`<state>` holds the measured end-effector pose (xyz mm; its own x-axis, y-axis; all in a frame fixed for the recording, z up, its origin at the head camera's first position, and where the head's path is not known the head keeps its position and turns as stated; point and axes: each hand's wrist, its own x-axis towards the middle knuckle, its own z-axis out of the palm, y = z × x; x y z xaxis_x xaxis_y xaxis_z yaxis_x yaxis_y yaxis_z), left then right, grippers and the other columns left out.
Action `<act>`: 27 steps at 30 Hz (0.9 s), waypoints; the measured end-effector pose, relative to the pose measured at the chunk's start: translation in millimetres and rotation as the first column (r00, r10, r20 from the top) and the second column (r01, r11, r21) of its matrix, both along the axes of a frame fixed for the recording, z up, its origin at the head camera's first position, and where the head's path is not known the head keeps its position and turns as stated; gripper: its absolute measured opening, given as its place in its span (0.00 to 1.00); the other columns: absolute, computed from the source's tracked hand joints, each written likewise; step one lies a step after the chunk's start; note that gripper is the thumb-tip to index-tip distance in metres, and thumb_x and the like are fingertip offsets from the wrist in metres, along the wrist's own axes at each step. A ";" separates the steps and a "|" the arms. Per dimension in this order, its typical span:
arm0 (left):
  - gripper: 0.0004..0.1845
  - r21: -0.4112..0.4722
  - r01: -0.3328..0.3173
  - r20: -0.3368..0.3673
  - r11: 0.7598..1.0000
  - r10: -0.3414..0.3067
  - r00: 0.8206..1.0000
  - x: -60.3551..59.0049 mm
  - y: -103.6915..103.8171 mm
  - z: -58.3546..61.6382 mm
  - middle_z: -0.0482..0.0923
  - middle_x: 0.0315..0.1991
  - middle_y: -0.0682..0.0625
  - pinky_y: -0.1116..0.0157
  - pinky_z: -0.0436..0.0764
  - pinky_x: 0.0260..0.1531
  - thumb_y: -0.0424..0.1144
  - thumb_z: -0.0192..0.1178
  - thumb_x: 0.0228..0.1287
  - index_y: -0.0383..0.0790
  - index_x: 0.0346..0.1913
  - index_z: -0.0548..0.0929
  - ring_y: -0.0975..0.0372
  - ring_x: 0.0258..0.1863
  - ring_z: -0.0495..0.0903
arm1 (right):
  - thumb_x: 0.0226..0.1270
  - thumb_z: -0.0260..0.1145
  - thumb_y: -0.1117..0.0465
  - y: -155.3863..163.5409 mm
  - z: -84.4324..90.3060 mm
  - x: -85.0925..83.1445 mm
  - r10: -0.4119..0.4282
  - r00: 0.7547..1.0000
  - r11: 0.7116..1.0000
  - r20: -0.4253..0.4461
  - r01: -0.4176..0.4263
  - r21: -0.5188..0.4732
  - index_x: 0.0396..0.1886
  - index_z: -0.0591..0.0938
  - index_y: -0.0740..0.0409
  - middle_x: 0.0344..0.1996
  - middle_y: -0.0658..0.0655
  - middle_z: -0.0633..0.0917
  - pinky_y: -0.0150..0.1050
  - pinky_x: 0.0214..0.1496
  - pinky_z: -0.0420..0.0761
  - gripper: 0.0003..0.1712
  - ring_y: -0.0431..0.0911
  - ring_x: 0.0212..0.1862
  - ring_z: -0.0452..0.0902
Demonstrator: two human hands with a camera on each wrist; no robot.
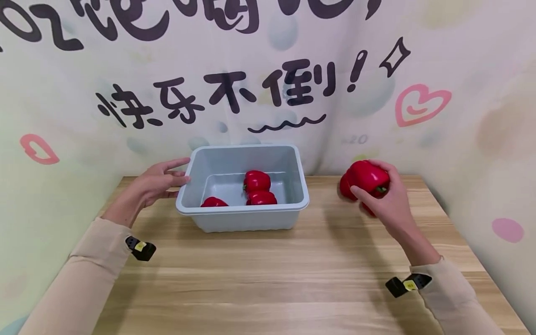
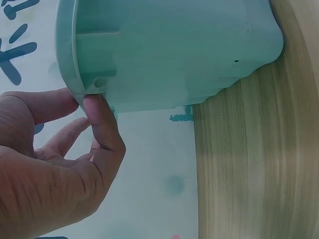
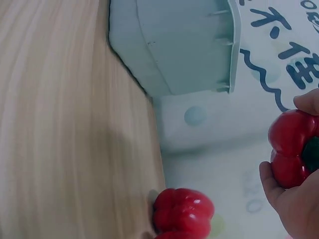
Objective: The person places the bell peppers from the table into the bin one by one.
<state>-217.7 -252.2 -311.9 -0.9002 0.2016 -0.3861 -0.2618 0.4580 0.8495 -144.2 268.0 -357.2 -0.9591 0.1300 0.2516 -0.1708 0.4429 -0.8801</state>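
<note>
Got a red pepper gripped in my right hand
Up by the counter's far right corner; left hand pinches the bin's rim near the back edge.

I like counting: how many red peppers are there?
6: three red peppers in the bin, one in the right hand, two on the table below; more may be hidden.

Right hand gripping a red bell pepper by its sides, green stem visible, above the wooden table. A second pepper lies near the far edge; a pale bin stands left.
</note>
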 end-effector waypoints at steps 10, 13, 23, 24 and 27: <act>0.44 -0.005 -0.015 0.008 1.000 0.015 1.000 1.0 0.3 -0.6 0.60 0.83 0.34 0.58 0.79 0.59 0.37 0.57 0.80 0.54 0.88 0.45 0.44 0.73 0.69 | 0.67 0.76 0.54 -7.5 27.9 -11.3 0.035 0.999 0.998 0.006 -0.036 0.056 0.79 0.65 0.40 0.73 0.54 0.71 0.25 0.45 0.83 0.45 0.49 0.68 0.67; 0.44 -0.011 -0.017 0.009 1.000 0.018 1.000 0.2 0.0 -0.9 0.60 0.83 0.35 0.61 0.80 0.56 0.38 0.57 0.80 0.54 0.88 0.45 0.45 0.73 0.70 | 0.67 0.76 0.53 -11.3 32.3 -15.1 0.048 0.999 0.996 0.015 -0.049 0.072 0.79 0.65 0.41 0.73 0.55 0.71 0.25 0.45 0.83 0.45 0.51 0.68 0.67; 0.43 -0.004 -0.012 0.003 1.000 0.012 1.000 -1.8 -1.6 -3.6 0.59 0.83 0.35 0.59 0.79 0.59 0.39 0.57 0.80 0.54 0.88 0.45 0.43 0.75 0.69 | 0.66 0.77 0.52 -28.9 41.0 -24.3 0.092 0.995 0.989 0.030 -0.094 0.112 0.78 0.66 0.42 0.74 0.54 0.72 0.32 0.50 0.82 0.44 0.54 0.70 0.69; 0.43 -0.005 -0.012 0.004 1.000 0.012 1.000 -1.7 -1.8 -3.6 0.58 0.83 0.35 0.58 0.79 0.60 0.39 0.57 0.80 0.54 0.88 0.45 0.42 0.75 0.68 | 0.65 0.77 0.53 -30.6 41.7 -25.1 0.101 0.994 0.988 0.028 -0.104 0.117 0.78 0.66 0.42 0.74 0.54 0.72 0.33 0.51 0.83 0.45 0.54 0.70 0.69; 0.43 -0.016 -0.008 -0.001 1.000 0.008 1.000 -1.4 -2.0 -2.1 0.59 0.83 0.34 0.57 0.79 0.62 0.39 0.57 0.80 0.54 0.88 0.45 0.42 0.75 0.68 | 0.64 0.78 0.53 -35.3 44.1 -27.6 0.121 0.992 0.984 0.020 -0.123 0.132 0.78 0.66 0.42 0.74 0.54 0.72 0.39 0.53 0.84 0.45 0.54 0.70 0.69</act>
<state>-219.1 -254.2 -314.1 -0.9022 0.1882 -0.3881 -0.2646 0.4690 0.8426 -171.8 232.6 -313.0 -0.9686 -0.0220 0.2476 -0.2210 0.5322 -0.8172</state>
